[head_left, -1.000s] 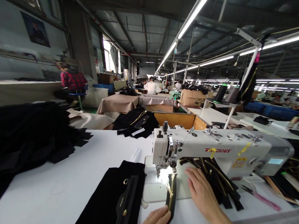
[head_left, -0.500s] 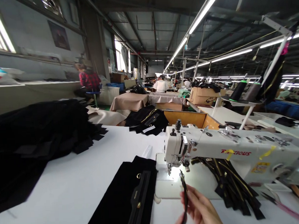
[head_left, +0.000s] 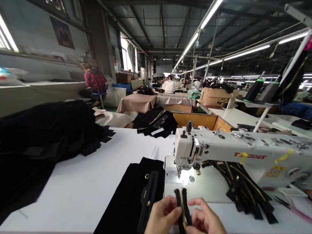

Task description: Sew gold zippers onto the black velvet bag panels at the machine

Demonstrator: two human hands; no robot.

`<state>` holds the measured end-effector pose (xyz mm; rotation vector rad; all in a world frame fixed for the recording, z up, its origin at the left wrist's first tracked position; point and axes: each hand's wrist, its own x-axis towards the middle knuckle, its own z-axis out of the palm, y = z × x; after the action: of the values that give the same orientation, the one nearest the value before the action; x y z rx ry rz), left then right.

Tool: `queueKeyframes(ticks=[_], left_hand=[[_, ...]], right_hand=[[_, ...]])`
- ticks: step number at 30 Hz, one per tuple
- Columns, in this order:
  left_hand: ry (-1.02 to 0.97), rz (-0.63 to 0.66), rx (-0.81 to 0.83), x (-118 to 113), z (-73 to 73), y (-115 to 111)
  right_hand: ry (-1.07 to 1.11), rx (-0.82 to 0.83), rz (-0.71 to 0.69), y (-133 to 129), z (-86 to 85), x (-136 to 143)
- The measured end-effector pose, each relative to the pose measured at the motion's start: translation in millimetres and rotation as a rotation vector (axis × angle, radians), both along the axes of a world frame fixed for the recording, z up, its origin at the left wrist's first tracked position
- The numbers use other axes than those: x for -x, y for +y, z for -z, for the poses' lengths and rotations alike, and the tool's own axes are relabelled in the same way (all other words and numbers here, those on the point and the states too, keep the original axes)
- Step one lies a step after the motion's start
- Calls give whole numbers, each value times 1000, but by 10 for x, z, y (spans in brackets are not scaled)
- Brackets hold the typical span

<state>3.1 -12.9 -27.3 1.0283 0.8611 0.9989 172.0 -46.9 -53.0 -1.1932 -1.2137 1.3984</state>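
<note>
While both hands pinch a zipper [head_left: 183, 208], left hand [head_left: 161, 219] and right hand [head_left: 207, 223] sit before the sewing machine [head_left: 241, 154].

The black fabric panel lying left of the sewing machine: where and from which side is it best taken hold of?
Probably the black fabric panel is best pinched at its bare left edge, coming from the left over the white table. It lies flat, with a trim strip along its right side, close to the left hand and sewing machine.

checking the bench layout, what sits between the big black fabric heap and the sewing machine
Head view: a flat black panel on white table, between heap and machine.
</note>
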Motion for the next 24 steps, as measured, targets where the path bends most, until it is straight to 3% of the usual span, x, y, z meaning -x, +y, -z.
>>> queueKeyframes(ticks=[3, 6, 9, 13, 15, 17, 19, 21, 24], left_hand=[[30, -14, -63, -72, -129, 35], [82, 8, -108, -109, -196, 53], [157, 48, -130, -148, -208, 109], [270, 4, -184, -167, -140, 212], [434, -122, -314, -144, -83, 242], [686, -202, -569, -105, -24, 250], [912, -94, -857, -63, 37, 245], [1029, 122, -1055, -22, 109, 238], [1113, 270, -1221, 26, 207, 243]], right_hand=[[-14, -7, -66, 2, -121, -51], [-174, -111, -169, 10, -249, -111], [-327, -251, -174, 45, -296, -129], [-431, -177, -141, 142, -253, -92], [-492, -123, -92, 199, -232, -57], [-516, -70, -41, 251, -227, -17], [-522, -14, -24, 291, -233, 13], [-595, 8, -27, 320, -252, 15], [-861, -156, 7, 352, -315, -70]])
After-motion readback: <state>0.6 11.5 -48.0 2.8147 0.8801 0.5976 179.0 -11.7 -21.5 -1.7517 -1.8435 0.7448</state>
